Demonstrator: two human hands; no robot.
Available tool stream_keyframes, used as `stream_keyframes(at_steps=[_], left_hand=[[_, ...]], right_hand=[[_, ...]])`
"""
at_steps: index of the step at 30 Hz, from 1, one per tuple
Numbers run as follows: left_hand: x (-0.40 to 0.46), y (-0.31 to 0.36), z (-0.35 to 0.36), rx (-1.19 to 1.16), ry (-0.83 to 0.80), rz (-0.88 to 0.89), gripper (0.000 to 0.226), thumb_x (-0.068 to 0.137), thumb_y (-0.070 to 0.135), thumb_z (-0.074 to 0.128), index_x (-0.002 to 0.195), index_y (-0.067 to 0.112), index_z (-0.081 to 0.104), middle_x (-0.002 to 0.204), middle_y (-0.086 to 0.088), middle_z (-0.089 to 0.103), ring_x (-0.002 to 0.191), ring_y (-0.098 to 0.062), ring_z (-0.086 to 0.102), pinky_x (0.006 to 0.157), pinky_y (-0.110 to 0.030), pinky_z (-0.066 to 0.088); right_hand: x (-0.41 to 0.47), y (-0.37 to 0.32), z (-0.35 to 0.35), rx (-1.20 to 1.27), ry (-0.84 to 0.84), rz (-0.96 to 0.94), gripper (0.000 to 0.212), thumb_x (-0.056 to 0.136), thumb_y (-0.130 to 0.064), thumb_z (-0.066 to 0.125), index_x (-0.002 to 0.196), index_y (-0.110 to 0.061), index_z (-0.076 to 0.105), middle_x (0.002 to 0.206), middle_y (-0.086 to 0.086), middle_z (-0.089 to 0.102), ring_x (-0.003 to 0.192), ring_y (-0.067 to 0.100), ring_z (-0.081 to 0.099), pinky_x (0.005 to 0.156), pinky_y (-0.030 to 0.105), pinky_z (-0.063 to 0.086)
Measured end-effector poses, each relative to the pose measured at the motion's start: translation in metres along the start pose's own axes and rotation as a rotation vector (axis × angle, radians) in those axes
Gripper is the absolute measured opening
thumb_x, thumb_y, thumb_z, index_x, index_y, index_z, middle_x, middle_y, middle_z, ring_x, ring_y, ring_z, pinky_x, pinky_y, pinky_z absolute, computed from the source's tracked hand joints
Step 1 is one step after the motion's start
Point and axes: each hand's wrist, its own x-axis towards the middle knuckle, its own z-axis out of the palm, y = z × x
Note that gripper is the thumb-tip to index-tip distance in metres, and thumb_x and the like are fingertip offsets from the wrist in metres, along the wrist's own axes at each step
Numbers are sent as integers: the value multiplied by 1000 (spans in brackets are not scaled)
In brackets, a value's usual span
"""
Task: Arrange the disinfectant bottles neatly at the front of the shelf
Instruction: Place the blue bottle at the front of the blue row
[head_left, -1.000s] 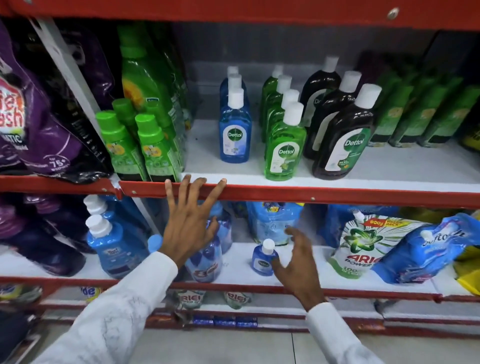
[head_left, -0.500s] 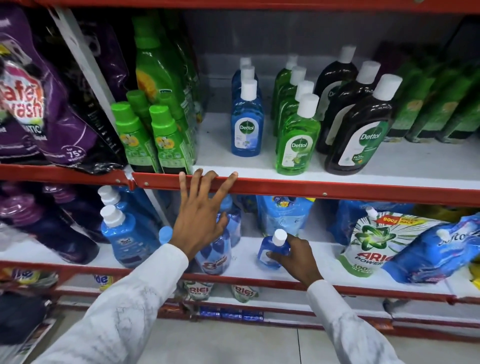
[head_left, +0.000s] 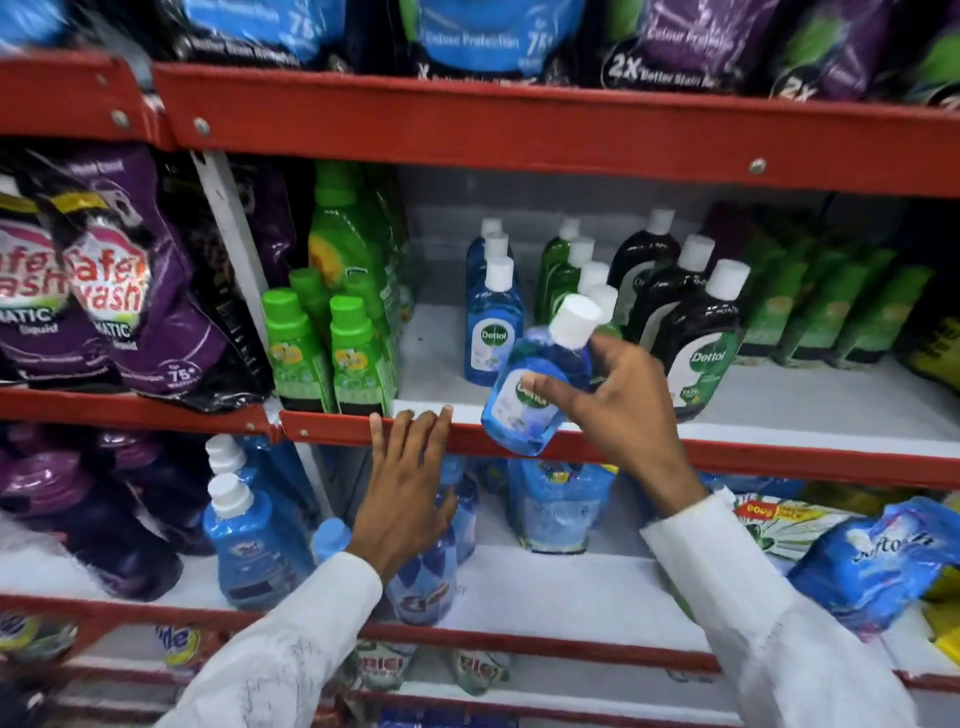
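One tilted, translucent blue plastic bottle (head_left: 537, 387) in right hand (head_left: 615, 402).

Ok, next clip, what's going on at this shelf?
A person is stocking a shop shelf. The right hand holds a small blue Dettol bottle, tilted, in the air in front of the red shelf edge, just ahead of the row of blue bottles. It is not yet set down. The left hand rests open with its fingertips on the same edge. Green bottles and dark bottles stand in rows alongside.
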Motion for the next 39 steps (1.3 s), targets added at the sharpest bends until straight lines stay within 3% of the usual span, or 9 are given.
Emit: stream_keyframes(at_steps=[4,8,16,19,22,25,28,33,39], left_hand=[[-1,-3,2,16,10,15,101,70,40,72,154,7,26,145,-14,47,139,-40,38,122,-60,3],[-3,-7,4,55,32,50,97,72,41,70,152,4,29,145,-15,48,139,-40,41,120,-59,5],[-2,-8,2,55,64,58,91,68,32,65,149,5,33,144,-14,52,138,-39,45,120,-57,9],[4,-2,-8,-64,131,-21,72,75,27,57,144,7,43,138,-10,57,132,-32,50,121,-55,25],[16,7,-23,-276,217,-98,61,84,25,58,141,8,46,132,-11,60,124,-29,53,112,-45,41],[32,14,-32,-476,240,-162,60,89,24,60,144,8,44,139,-12,56,127,-27,52,112,-43,42],[53,9,-28,-624,237,-251,65,84,21,65,145,6,45,141,-15,59,125,-29,58,108,-45,48],[74,4,-19,-772,177,-326,50,81,9,79,128,8,63,112,-7,77,93,-11,74,87,-39,63],[76,5,-12,-812,215,-351,45,77,13,85,118,9,69,106,-3,79,89,-7,74,85,-35,63]], right_hand=[[34,-11,23,-89,4,-4,39,70,-35,86,102,-18,71,93,0,77,82,16,70,76,34,55],[53,-1,49,-192,-69,49,41,73,-32,84,103,-9,68,98,10,74,88,28,67,73,37,50],[69,9,64,-172,-156,29,52,77,-27,82,121,-9,63,115,9,72,104,25,66,77,27,44],[66,12,66,-141,-148,12,55,74,-28,84,122,-10,63,114,8,73,103,23,68,78,24,44],[59,16,68,-98,-105,15,60,72,-27,86,125,-12,64,115,6,74,101,19,70,87,28,52],[43,23,71,-113,-3,34,53,72,-26,86,119,-13,67,105,3,77,89,14,71,86,28,56],[23,34,78,-125,78,57,40,74,-26,84,109,-13,71,98,4,78,84,18,73,82,38,60],[10,52,88,-158,56,62,30,78,-22,80,107,-14,74,102,3,79,90,15,75,86,34,59],[9,60,90,-132,82,60,24,84,-14,72,108,-12,73,102,4,78,91,14,74,88,34,58]])
